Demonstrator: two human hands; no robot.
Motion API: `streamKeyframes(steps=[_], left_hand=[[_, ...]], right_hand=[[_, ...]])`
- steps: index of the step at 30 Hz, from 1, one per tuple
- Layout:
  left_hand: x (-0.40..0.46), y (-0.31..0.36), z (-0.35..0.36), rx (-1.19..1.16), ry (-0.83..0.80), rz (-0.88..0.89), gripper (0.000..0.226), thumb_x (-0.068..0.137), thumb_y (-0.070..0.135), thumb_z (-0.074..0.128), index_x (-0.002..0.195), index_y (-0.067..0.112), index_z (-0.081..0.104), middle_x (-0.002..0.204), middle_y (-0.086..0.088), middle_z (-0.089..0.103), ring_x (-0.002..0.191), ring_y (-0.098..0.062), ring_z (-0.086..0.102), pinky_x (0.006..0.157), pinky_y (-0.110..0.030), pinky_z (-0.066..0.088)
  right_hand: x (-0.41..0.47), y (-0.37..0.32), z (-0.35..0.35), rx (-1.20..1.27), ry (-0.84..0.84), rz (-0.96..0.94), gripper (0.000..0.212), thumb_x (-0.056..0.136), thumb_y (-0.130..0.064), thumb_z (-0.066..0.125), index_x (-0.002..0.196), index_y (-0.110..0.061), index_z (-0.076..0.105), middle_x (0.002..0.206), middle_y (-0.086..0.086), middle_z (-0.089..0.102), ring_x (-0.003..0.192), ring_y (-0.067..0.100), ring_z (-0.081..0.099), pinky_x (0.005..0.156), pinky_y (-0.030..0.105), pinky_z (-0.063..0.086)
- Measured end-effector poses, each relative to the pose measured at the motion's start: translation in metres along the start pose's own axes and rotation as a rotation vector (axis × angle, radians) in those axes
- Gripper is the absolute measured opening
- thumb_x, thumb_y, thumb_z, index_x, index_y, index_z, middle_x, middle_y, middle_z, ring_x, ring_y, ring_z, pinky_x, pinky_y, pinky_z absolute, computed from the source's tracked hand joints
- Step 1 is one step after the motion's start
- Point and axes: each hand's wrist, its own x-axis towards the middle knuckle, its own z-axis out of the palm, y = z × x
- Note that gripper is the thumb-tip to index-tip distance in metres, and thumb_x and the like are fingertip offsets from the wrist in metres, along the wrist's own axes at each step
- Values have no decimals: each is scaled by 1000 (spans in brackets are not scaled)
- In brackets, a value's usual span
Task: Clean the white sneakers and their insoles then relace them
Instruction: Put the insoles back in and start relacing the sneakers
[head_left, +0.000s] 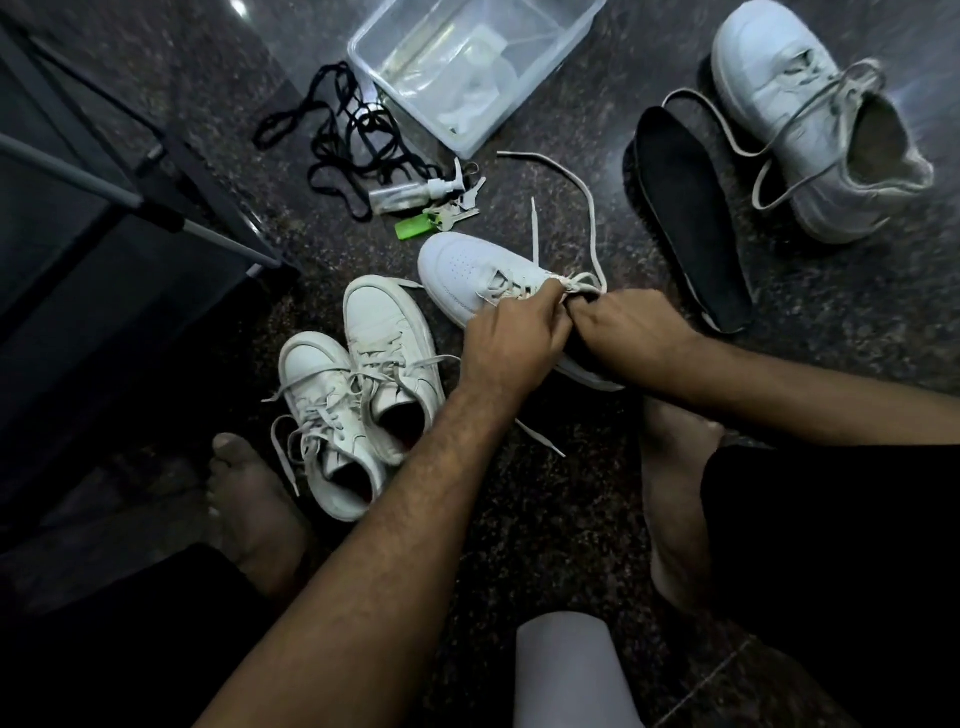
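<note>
A white sneaker (467, 270) lies on the dark floor in the middle, toe pointing up-left. My left hand (511, 340) and my right hand (631, 327) meet over its collar, each pinching the white lace (589, 218) near the top eyelets. The lace's loose ends loop away above the shoe. A second white sneaker (795, 119) sits at the upper right with its lace slack, and a black insole (685, 223) lies beside it. A laced pair of white sneakers (358, 384) stands at lower left of the hands.
A clear plastic tub (467, 62) sits at the top centre. Black laces (343, 135), a small spray bottle (410, 192) and keys with a green tag (431, 221) lie below it. A dark rack frame (130, 197) is on the left. My bare feet (249, 514) rest on the floor.
</note>
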Motion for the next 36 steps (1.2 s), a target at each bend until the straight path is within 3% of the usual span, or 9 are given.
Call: streamKeyframes(steps=[4, 12, 17, 20, 25, 28, 31, 33, 36], left_hand=[[-5, 0, 7, -60, 18, -54, 23, 100, 41, 43, 111, 23, 52, 91, -16, 69, 88, -41, 65, 62, -37, 34], [-4, -5, 2, -91, -33, -119, 23, 100, 48, 42, 108, 29, 53, 97, -7, 71, 94, -35, 64, 65, -35, 36], [-3, -5, 1, -71, 76, -125, 25, 95, 50, 51, 101, 27, 61, 87, -3, 71, 86, -33, 66, 61, -34, 39], [-3, 3, -3, -87, 165, -89, 20, 95, 43, 54, 99, 24, 60, 82, -2, 69, 80, -31, 65, 58, -34, 39], [-3, 18, 0, -153, 244, -56, 15, 90, 29, 55, 100, 18, 54, 90, 2, 60, 84, -24, 59, 62, -38, 44], [5, 30, 6, -144, 230, 91, 24, 87, 29, 57, 107, 17, 59, 108, -3, 57, 101, -22, 53, 76, -38, 44], [12, 41, 22, 14, 8, 266, 38, 91, 51, 52, 118, 26, 63, 138, -1, 53, 133, -24, 41, 105, -42, 28], [14, 49, 32, 119, -94, 264, 43, 94, 60, 43, 113, 26, 63, 129, -1, 62, 133, -25, 46, 111, -47, 19], [17, 61, 29, 225, -108, 139, 50, 101, 54, 33, 104, 20, 70, 103, -6, 72, 107, -30, 62, 106, -45, 29]], right_hand=[[-13, 10, -4, -264, -151, -216, 29, 100, -34, 39, 113, -24, 63, 106, -3, 69, 116, 20, 53, 85, 33, 37], [6, 1, -20, -280, -514, -189, 36, 95, -35, 40, 116, -24, 66, 124, -7, 64, 126, 18, 48, 82, 28, 31], [-1, 23, 6, -54, -158, -243, 80, 81, -52, 0, 87, -14, 71, 88, 8, 70, 100, 29, 58, 78, 35, 40], [-10, 42, 22, 410, -11, -167, 52, 98, -49, 29, 73, -19, 63, 66, 4, 56, 82, 26, 54, 68, 39, 42], [-25, 60, 23, 933, 221, 25, 33, 101, -37, 49, 84, -18, 71, 74, -3, 68, 70, 12, 64, 66, 34, 49], [-22, 76, 29, 782, 441, 206, 32, 100, -35, 50, 85, -14, 68, 78, 3, 63, 73, 22, 60, 66, 40, 48], [-17, 101, 39, 529, 472, 423, 26, 93, -33, 58, 107, -12, 64, 104, 14, 57, 100, 33, 55, 83, 43, 47], [-14, 111, 48, 399, 338, 556, 51, 87, -39, 66, 126, -10, 52, 124, 21, 47, 113, 43, 47, 93, 49, 45], [-13, 115, 56, 381, 184, 625, 84, 78, -49, 75, 140, -9, 35, 139, 26, 34, 120, 50, 43, 96, 55, 42]])
